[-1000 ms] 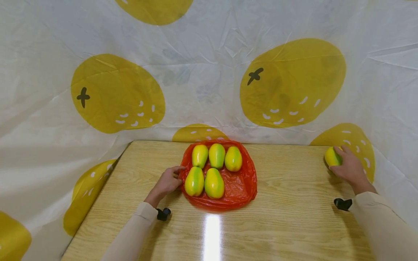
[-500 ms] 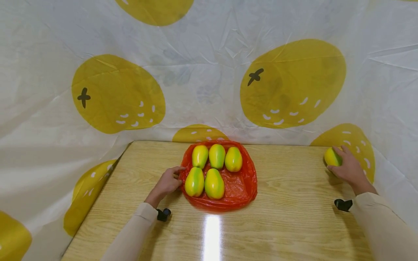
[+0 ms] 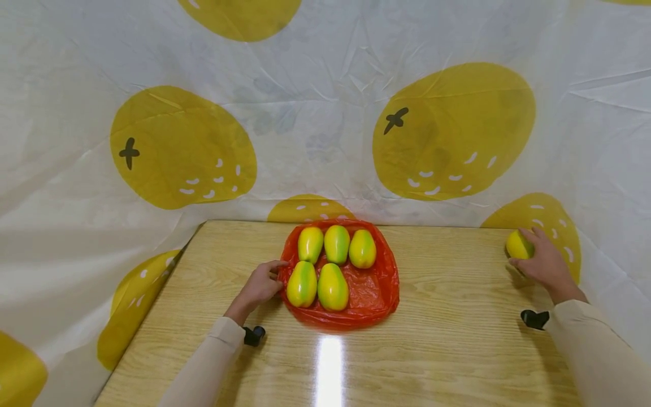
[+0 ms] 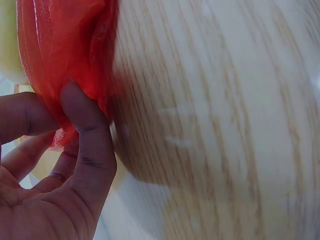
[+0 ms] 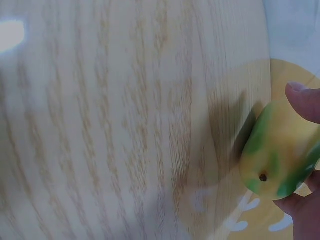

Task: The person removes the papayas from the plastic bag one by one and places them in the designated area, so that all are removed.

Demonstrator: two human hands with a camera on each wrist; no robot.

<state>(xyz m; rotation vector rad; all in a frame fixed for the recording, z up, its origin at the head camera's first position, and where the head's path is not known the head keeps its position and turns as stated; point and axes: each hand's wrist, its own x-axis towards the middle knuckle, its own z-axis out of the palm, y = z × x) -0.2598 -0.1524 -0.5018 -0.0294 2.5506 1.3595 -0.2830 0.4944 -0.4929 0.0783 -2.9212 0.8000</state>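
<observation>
My left hand (image 3: 260, 284) pinches the left edge of a red plastic bag (image 3: 367, 288), its rim spread out on the table. In the left wrist view the thumb and fingers (image 4: 90, 135) close on the thin red plastic (image 4: 75, 47). Several glossy yellow-green mangoes lie inside the bag, among them a front left mango (image 3: 302, 284) and a back right mango (image 3: 363, 249). Far to the right, my right hand (image 3: 545, 261) grips another mango (image 3: 517, 245) near the table's back right corner. The right wrist view shows that mango's dark stem end (image 5: 263, 177); part of it is behind the fingers.
The wood-grain table (image 3: 447, 339) meets a white cloth (image 3: 315, 141) with yellow fruit prints along its back and sides. Bare tabletop lies between the bag and my right hand. Dark wrist cameras (image 3: 534, 319) stick out below both hands.
Almost nothing moves: both hands keep their hold on the bag edge and the mango. The head view shifts very slightly.
</observation>
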